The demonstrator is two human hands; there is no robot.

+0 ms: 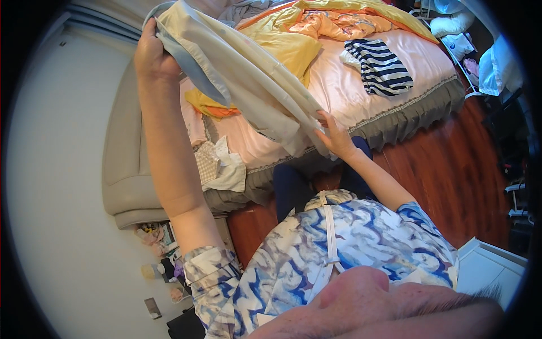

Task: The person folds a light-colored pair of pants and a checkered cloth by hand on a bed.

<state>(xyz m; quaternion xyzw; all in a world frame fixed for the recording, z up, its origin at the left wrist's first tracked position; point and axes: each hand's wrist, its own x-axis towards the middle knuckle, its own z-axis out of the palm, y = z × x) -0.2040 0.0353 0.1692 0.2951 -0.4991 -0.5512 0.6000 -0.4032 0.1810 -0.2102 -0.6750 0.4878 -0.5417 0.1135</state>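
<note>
A cream garment with a pale blue edge (237, 73) hangs stretched between my two hands above the bed. My left hand (155, 53) is raised high at the upper left, its fingers closed on the blue edge. Lower and to the right, my right hand (337, 137) pinches the garment's other end between thumb and fingers. Folds hide the garment's full shape. On the pink bed sheet (333, 93), a black-and-white striped garment (383, 66) lies to the right of it. Small pale cloths (226, 169), one checked, lie at the near left of the bed.
A yellow and orange quilt (316, 25) is bunched at the bed's far side. The grey headboard (127, 152) stands at the left by a white wall (62, 169). A rack with cloths (466, 51) stands at the far right, beyond the reddish wooden floor (446, 169).
</note>
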